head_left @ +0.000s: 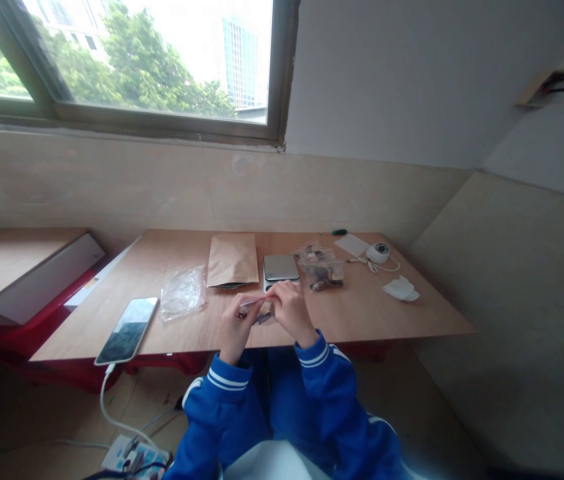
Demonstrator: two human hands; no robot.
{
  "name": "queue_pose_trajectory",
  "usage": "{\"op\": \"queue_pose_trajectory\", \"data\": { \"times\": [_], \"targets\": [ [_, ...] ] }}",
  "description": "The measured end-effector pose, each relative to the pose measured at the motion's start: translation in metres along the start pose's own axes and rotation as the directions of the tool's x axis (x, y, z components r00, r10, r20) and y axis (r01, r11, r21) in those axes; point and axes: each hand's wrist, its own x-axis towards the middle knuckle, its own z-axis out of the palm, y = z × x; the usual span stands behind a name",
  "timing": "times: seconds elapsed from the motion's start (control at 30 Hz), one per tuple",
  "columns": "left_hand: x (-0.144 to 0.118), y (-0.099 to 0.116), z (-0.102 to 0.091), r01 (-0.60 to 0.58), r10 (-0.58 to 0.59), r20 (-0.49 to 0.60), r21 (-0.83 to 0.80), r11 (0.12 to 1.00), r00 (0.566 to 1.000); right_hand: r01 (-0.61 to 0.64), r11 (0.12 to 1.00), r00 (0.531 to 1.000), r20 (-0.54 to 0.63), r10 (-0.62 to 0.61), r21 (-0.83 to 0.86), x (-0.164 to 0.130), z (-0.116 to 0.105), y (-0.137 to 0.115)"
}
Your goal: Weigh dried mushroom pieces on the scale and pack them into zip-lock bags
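While the left hand pinched one end of a small clear plastic bag with a pinkish top edge and dark contents, the right hand grasped the other end, fingers curled. That bag was over the near part of the brown wood-grain tabletop, before a square silver-topped device. Just left of the device lay a brown paper pouch; right, clear zip bags of dark pieces.

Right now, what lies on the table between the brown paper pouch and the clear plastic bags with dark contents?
The head view shows a flat silver-topped device, probably a scale, between the pouch and the bags.
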Motion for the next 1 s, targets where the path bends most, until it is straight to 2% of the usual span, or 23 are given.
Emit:
{"op": "queue_pose_trajectory", "data": {
  "times": [0.17, 0.3, 0.5, 0.67, 0.8, 0.9, 1.0],
  "targets": [
    [0.001, 0.002, 0.001, -0.017, 0.02, -0.059, 0.047, 0.999, 0.998, -0.02, 1.0, 0.999, -0.035, 0.021, 0.011, -0.003, 0.011, 0.0],
    [0.004, 0.001, -0.004, -0.008, 0.017, -0.11, 0.085, 0.996, 0.994, -0.011, 0.998, 1.0, 0.019, 0.01, 0.057, -0.006, 0.011, 0.008],
    [0.008, 0.0, -0.01, 0.008, -0.007, -0.019, 0.073, 0.997, 1.0, -0.07, 0.998, 0.998, -0.001, 0.07, -0.008, -0.008, 0.012, 0.02],
    [0.009, -0.003, -0.01, 0.1, -0.099, 0.045, -0.016, 0.995, 0.994, -0.071, 0.997, 0.994, 0.089, 0.067, 0.043, -0.007, 0.002, 0.03],
    [0.01, -0.01, -0.012, 0.136, -0.135, 0.095, -0.003, 0.991, 0.986, -0.099, 0.995, 0.972, 0.214, 0.098, -0.007, -0.006, -0.022, 0.057],
    [0.01, -0.018, -0.015, 0.205, -0.203, 0.117, -0.006, 0.979, 0.972, -0.151, 0.97, 0.941, 0.274, 0.2, -0.19, -0.004, -0.044, 0.09],
    [0.007, -0.026, -0.018, 0.254, -0.251, 0.149, 0.0, 0.967, 0.956, -0.217, 0.891, 0.887, 0.3, 0.35, -0.398, 0.0, -0.062, 0.126]
  ]
}}
